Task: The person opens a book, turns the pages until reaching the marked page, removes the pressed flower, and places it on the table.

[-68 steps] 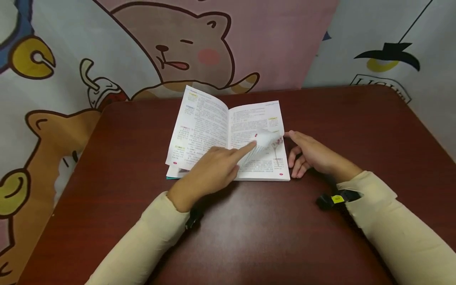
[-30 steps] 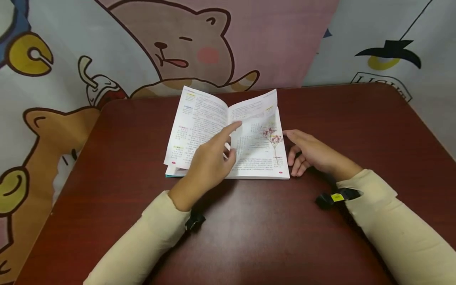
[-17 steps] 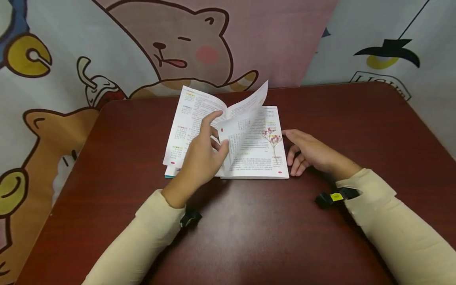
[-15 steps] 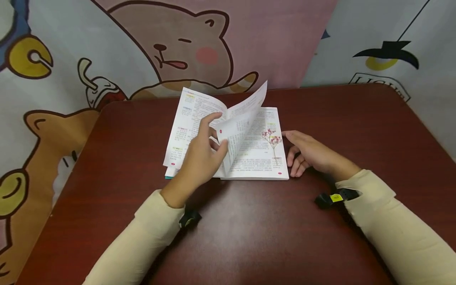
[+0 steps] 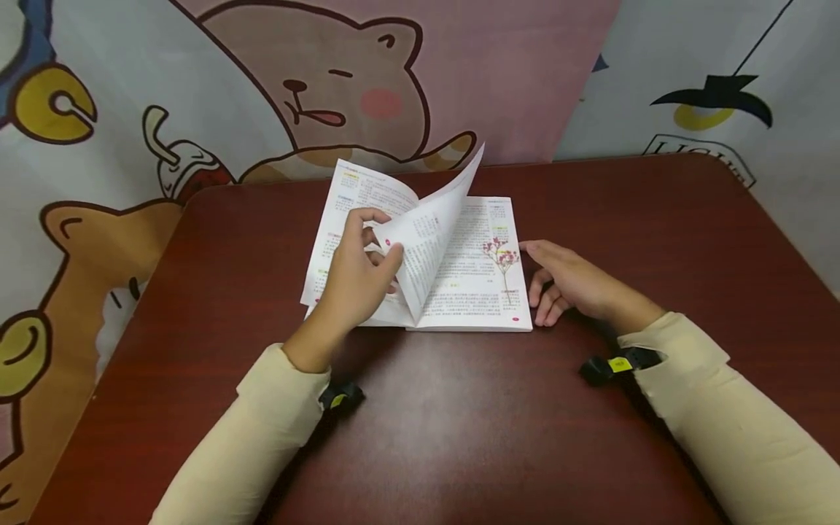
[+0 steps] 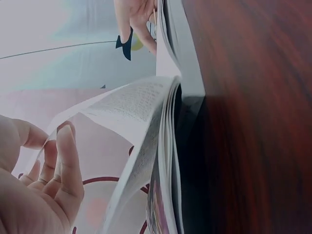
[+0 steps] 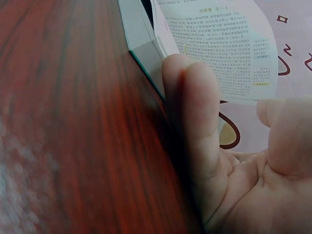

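1. An open book [image 5: 420, 255] lies flat on the dark red surface [image 5: 459, 423], near its far edge, in front of a cartoon-printed cloth [image 5: 262, 87].
2. The left hand [image 5: 357, 273] pinches one page [image 5: 433, 226] between thumb and fingers. The page stands lifted and curved over the book's spine, its free corner pointing up and away.
3. About two seconds ago that hand only had a fingertip on the right-hand page. Since then it has peeled the sheet up and carried it leftward, and in the last half second the page has swung past upright toward the left side.
4. With the sheet raised, the right-hand page beneath shows, with a small pink flower sprig [image 5: 502, 255] lying or printed on it; which, I cannot tell.
5. The right hand [image 5: 571, 281] has not moved. It rests on the surface against the book's right edge, fingers loosely bent, grasping nothing; the right wrist view shows a finger [image 7: 192, 112] against the cover's edge.
6. By my judgement the page turn is more than halfway through.
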The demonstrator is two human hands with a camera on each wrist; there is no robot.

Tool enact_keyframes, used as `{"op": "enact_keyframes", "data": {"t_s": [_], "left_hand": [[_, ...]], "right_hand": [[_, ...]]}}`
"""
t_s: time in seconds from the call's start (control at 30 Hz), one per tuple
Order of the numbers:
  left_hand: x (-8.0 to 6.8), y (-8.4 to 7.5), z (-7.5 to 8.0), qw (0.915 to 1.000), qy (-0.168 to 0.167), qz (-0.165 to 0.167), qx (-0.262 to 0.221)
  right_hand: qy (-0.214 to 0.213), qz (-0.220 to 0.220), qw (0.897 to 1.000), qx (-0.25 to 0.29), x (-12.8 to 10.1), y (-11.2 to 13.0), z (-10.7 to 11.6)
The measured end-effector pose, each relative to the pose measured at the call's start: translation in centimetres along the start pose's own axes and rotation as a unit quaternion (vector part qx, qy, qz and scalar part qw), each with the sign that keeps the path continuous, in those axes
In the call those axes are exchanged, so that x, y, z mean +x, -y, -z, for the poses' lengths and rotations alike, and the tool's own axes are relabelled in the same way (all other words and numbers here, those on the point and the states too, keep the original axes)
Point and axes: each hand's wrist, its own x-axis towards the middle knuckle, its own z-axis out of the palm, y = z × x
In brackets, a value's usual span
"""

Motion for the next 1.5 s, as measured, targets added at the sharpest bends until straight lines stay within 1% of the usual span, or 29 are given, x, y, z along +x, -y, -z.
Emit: {"op": "enact_keyframes", "data": {"t_s": [0.1, 0.3, 0.47, 0.53, 0.67, 0.77, 0.87, 0.97, 1.13, 1.27, 1.37, 1.5], "left_hand": [[0.2, 0.2, 0.3, 0.9999, -0.011, -0.002, 0.006], [0.5, 0.7, 1.0, 0.9985, -0.028, 0.028, 0.038], [0.9, 1.0, 1.5, 0.9965, -0.039, 0.025, 0.069], [1.0, 1.1, 1.8, 0.9956, -0.039, 0.03, 0.079], [1.1, 1.2, 2.4, 0.9919, -0.039, 0.036, 0.116], [1.3, 1.3, 2.9, 0.9873, -0.043, 0.041, 0.147], [1.4, 1.5, 3.3, 0.9826, -0.044, 0.053, 0.172], [1.4, 1.6, 3.6, 0.9728, -0.046, 0.065, 0.218], [1.6, 1.8, 4.1, 0.9472, -0.05, 0.077, 0.307], [1.6, 2.2, 4.3, 0.9321, -0.033, 0.096, 0.348], [1.5, 2.5, 4.4, 0.924, -0.014, 0.107, 0.367], [1.5, 2.6, 4.6, 0.9128, 0.002, 0.117, 0.391]], "right_hand": [[-0.004, 0.001, 1.0, -0.001, 0.0, 0.0, 0.0], [-0.001, -0.007, 1.0, -0.002, 0.1, -0.1, -0.1], [-0.009, -0.005, 1.0, -0.002, 0.0, -0.2, 0.0], [-0.007, -0.005, 1.0, 0.001, 0.1, -0.2, -0.1], [-0.005, -0.007, 1.0, 0.004, 0.1, -0.2, 0.0], [-0.009, -0.005, 1.0, 0.002, 0.1, -0.1, 0.0], [-0.009, -0.003, 1.0, 0.003, 0.1, 0.0, 0.0], [-0.003, -0.003, 1.0, 0.002, 0.1, 0.0, 0.0], [-0.007, -0.003, 1.0, -0.002, -0.1, 0.1, 0.1], [-0.008, -0.007, 1.0, -0.003, 0.0, 0.1, 0.0], [-0.007, -0.009, 1.0, -0.003, 0.0, 0.1, 0.0], [-0.007, -0.008, 1.0, -0.006, 0.0, -0.1, -0.1]]}}
